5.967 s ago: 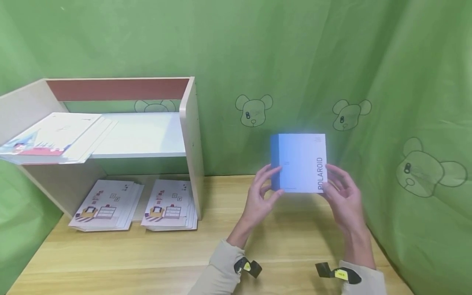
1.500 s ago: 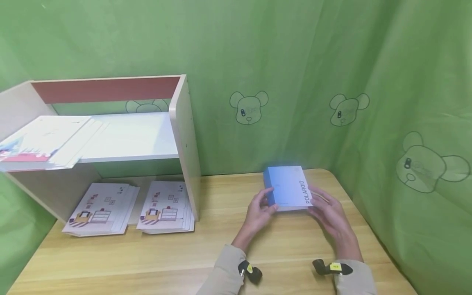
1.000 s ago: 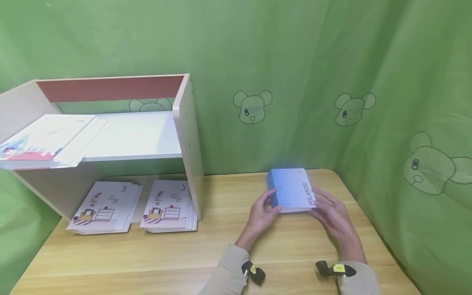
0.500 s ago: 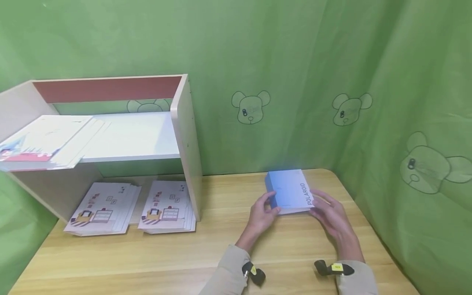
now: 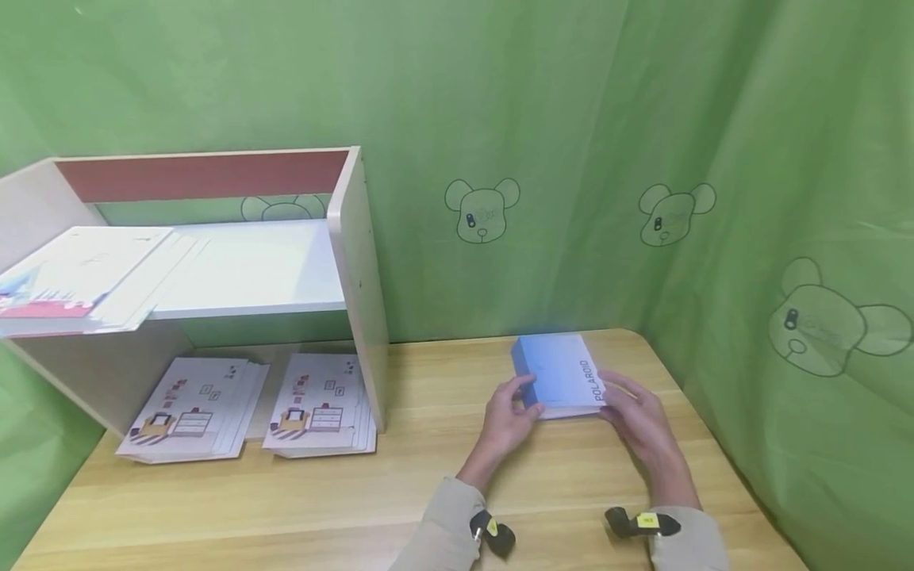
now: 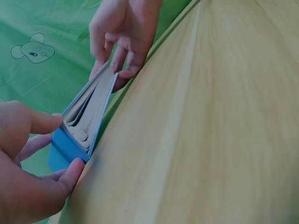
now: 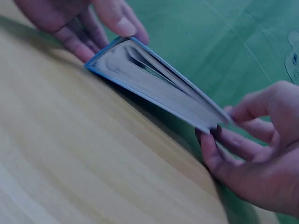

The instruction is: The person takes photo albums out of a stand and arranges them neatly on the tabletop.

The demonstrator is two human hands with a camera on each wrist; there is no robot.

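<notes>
A thick photo album [image 5: 560, 369], blue fading to white and marked POLAROID, lies nearly level at the table's back right. My left hand [image 5: 505, 416] grips its blue spine, thumb low and fingers above in the left wrist view. At the opposite edge, my right hand [image 5: 643, 416] holds the covers between thumb and fingers. Both wrist views look into the album's end, where the pages [image 7: 154, 79] bow apart between the covers. The album is wedge-shaped, thicker at the spine. Whether its underside fully touches the table I cannot tell.
On the left stands a two-tier desk shelf [image 5: 360, 277]. Its upper board carries a stack of white booklets [image 5: 93, 262] jutting past the front. Below lie two more stacks of illustrated booklets [image 5: 189, 408]. A green curtain [image 5: 557, 103] hangs behind and to the right of the table [image 5: 300, 507].
Six seconds ago both hands held the album raised, its cover facing me. It has since come down to the tabletop and tipped back. Over the last second the right fingers shifted slightly on its edge.
</notes>
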